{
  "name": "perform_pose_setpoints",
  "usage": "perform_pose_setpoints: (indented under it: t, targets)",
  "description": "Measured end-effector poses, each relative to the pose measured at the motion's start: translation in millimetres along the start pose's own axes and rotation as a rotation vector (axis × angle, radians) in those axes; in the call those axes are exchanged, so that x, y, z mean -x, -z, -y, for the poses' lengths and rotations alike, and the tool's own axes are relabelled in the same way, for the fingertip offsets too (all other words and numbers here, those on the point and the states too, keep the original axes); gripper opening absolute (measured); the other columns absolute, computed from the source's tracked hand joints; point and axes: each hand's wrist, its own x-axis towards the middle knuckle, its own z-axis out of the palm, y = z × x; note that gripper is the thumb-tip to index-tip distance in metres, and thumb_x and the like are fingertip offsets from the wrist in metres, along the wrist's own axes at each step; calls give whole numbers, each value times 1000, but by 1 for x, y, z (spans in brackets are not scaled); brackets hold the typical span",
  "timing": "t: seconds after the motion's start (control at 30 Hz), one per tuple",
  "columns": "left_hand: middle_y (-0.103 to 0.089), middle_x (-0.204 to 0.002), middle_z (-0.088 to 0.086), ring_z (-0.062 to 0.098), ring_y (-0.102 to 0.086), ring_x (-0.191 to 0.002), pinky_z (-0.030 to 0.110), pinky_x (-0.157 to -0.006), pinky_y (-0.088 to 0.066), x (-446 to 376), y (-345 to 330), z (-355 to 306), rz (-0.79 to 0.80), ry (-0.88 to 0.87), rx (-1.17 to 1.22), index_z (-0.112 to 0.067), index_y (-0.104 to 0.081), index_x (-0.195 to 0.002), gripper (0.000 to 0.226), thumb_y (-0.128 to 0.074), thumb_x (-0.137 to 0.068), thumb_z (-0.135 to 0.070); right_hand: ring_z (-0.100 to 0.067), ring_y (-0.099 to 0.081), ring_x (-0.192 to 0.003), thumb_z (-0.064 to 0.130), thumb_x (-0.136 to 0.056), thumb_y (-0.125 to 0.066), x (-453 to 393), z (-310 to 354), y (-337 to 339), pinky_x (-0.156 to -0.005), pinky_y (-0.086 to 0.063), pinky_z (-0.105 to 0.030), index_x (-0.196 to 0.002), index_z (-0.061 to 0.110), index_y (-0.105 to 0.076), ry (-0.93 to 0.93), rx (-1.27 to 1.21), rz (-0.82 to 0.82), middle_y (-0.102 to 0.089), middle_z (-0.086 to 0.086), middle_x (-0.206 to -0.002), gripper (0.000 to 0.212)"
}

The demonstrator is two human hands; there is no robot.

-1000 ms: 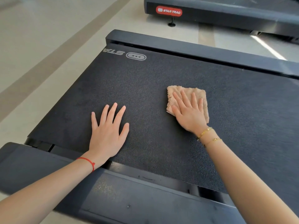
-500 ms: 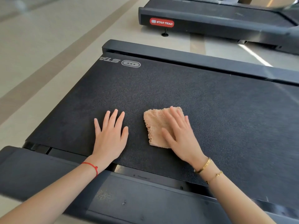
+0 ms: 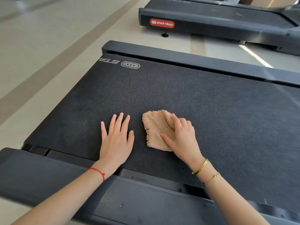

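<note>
A folded tan cloth (image 3: 154, 127) lies on the black treadmill belt (image 3: 211, 103), near its front side. My right hand (image 3: 181, 137) sits on the cloth's right half with fingers curled into the fabric and thumb stretched along its lower edge; the cloth bunches up under the fingers. Just left of the cloth, my left hand (image 3: 116, 142) lies flat on the belt with fingers straight and spread, apart from the cloth.
A dark side rail (image 3: 48, 176) runs under my forearms, another rail (image 3: 178, 57) along the belt's far side. A second treadmill (image 3: 211, 21) with a red logo stands beyond. Pale floor (image 3: 48, 46) lies to the left.
My right hand has dragged the cloth left and toward me across the belt, and its fingers have gone from flat to curled into the fabric. My left hand has stayed flat in place.
</note>
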Motion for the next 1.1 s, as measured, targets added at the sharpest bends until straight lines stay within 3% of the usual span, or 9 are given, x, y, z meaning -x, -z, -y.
perform_pose_setpoints:
  t: [0.17,0.37,0.53,0.67,0.9,1.1]
  targets:
    - [-6,-166,-2,18,3,-153,53,-123,0,0,2,1,8,-4,20,-25,-10,-158,59,-24,-103,-41,-24,-52,-105,37,-86,-70,-10,1,5,-95,-38,-32,-128,16,-58,-66,-163,80,-53,-3,-107,48]
    - [-11,-166,-1,17,1,-153,54,-123,0,0,5,3,20,-23,69,-25,-17,-157,57,-28,-103,-39,-19,-59,-93,25,-83,-72,-15,5,8,-84,-44,-31,-102,18,-66,-109,-294,73,-63,1,-97,21]
    - [-27,-161,-1,17,-11,-152,52,-123,-4,2,18,8,23,-56,150,-22,-37,-151,50,-39,-102,-33,-4,-57,-77,20,-80,-75,-13,9,12,-68,-35,-5,-93,17,-69,-171,-382,97,-65,7,-85,15]
    - [-42,-152,-1,18,-27,-148,50,-123,-14,-2,41,16,37,-66,204,-18,-51,-141,42,-47,-100,-26,5,-57,-77,22,-80,-77,-17,23,26,-68,-35,-3,-96,22,-69,-226,-460,145,-66,14,-84,17]
    - [-63,-131,5,22,-58,-124,40,-108,-44,9,150,18,118,28,263,-10,-64,-128,33,-54,-98,-18,0,-60,-83,23,-82,-76,-32,88,110,-69,-40,-5,-99,24,-68,-320,-533,278,-67,14,-90,19]
    - [-70,-115,8,24,-66,-107,36,-94,-52,32,302,7,69,98,255,-3,-70,-116,25,-62,-92,-7,1,-60,-83,21,-81,-77,-41,167,228,-69,-42,-5,-98,22,-68,-306,-590,354,-68,13,-90,20]
